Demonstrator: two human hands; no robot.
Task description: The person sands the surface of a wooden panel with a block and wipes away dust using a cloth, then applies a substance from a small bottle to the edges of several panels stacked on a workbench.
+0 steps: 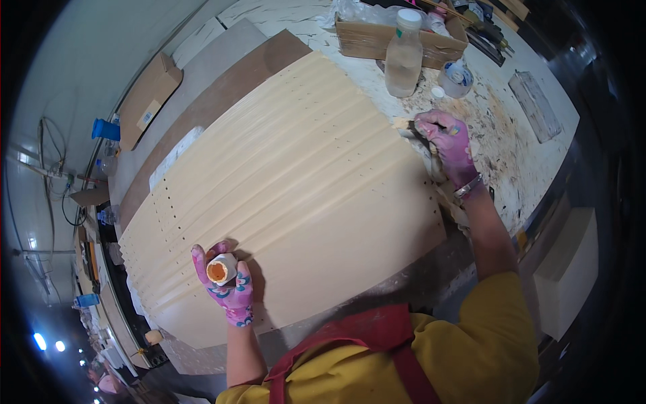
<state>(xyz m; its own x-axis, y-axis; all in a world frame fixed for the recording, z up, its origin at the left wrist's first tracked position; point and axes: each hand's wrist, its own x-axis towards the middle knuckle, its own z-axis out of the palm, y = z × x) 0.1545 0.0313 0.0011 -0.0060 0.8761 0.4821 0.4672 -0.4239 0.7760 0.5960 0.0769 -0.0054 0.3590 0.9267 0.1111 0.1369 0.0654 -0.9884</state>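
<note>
A large cream-coloured panel (296,182) with long shallow ridges and rows of small dark holes lies across the bench in front of me. My left hand (232,293), in a pink flowered glove, is closed around a small white jar (221,269) over the panel's near left part. The jar's open mouth faces up and shows orange inside. At the panel's right edge, my right hand (449,141), gloved alike, grips a small dark tool (420,137). A pale tip (402,124) shows by the panel's edge; the tool's exact kind is unclear.
Behind the panel's right end stand a clear bottle (404,57) with a white cap, a small squat container (455,79) and a cardboard box (367,40) of supplies. A grey block (535,106) lies on the stained bench (511,161). Brown boards (222,87) lie beyond the panel.
</note>
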